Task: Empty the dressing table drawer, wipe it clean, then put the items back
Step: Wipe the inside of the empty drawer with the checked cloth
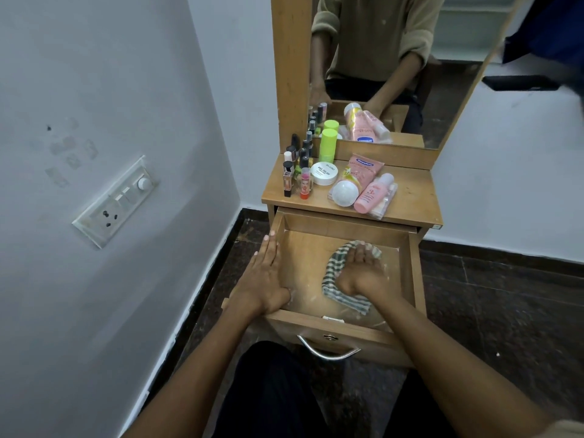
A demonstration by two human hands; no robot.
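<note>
Your right hand [360, 267] lies palm down on the striped cloth [335, 279], fingers nearly straight and close together, pressing it onto the drawer floor. Your left hand [265, 279] rests flat along the left wall of the drawer [410, 279], fingers extended. The cloth is bunched, green-and-white striped, its long axis running from the drawer's front edge toward the back. The drawer stands pulled out, holding only the cloth. Cosmetics, including the pink bottle [374, 192], stand on the bench [410, 200].

Soft, even indoor light, faint shadows; wide-angle bending toward the edges; motion blur at two o'clock; centre sharp.
</note>
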